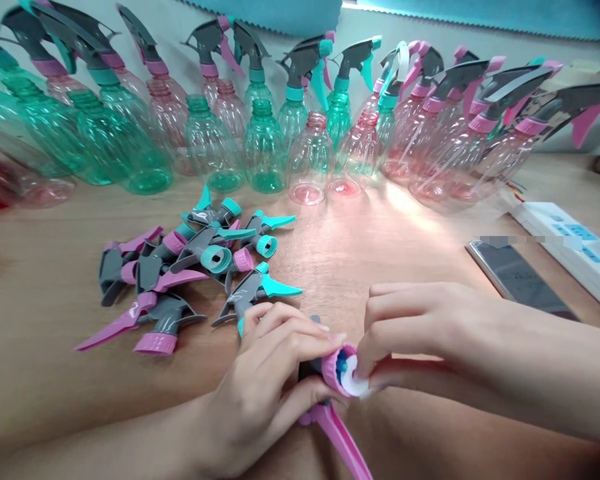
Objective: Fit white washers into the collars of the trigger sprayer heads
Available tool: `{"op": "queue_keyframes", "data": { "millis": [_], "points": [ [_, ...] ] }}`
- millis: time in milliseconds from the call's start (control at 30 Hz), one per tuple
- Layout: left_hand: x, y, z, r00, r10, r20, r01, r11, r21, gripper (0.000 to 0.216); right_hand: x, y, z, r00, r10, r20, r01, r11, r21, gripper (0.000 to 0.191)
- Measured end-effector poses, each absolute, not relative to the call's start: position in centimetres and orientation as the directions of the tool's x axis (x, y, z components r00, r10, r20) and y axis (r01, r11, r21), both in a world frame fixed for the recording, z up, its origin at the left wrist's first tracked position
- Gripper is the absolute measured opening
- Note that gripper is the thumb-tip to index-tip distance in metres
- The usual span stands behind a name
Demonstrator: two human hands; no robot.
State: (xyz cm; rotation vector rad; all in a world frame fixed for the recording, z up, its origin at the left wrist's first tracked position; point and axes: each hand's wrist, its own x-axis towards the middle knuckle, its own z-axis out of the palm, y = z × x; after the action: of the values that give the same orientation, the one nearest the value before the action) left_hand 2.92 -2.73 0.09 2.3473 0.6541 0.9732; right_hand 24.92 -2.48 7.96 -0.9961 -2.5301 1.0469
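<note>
My left hand (267, 373) is closed around a grey spray-trigger head (330, 383) with a pink collar and a pink lever that points down toward me. My right hand (420, 327) pinches a small white round piece (354, 383) at the open mouth of the pink collar. Both hands meet low in the middle of the wooden table (50, 300). Just to the left of my left hand lies a pile of loose trigger heads (190, 267), grey with pink or teal parts.
Rows of clear green bottles (145, 153) and pink bottles (307, 163), many with triggers fitted, stand along the back. At the right lie a dark phone (523, 280) and a white power strip (575, 247).
</note>
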Motion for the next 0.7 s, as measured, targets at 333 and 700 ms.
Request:
{"op": "queue_keyframes", "data": {
  "millis": [333, 700],
  "points": [
    [2.9, -2.6, 0.2, 0.593, 0.642, 0.486, 0.221, -0.710, 0.669, 0.023, 25.2, -2.7, 8.3, -0.714, 0.680, 0.164, 0.468, 0.638, -0.612, 0.008],
    [2.9, -2.5, 0.0, 0.583, 0.643, 0.497, 0.197, -0.705, 0.681, 0.026, 25.5, -2.0, 7.5, -0.770, 0.638, -0.010, 0.387, 0.454, -0.802, 0.014]
  ]
}}
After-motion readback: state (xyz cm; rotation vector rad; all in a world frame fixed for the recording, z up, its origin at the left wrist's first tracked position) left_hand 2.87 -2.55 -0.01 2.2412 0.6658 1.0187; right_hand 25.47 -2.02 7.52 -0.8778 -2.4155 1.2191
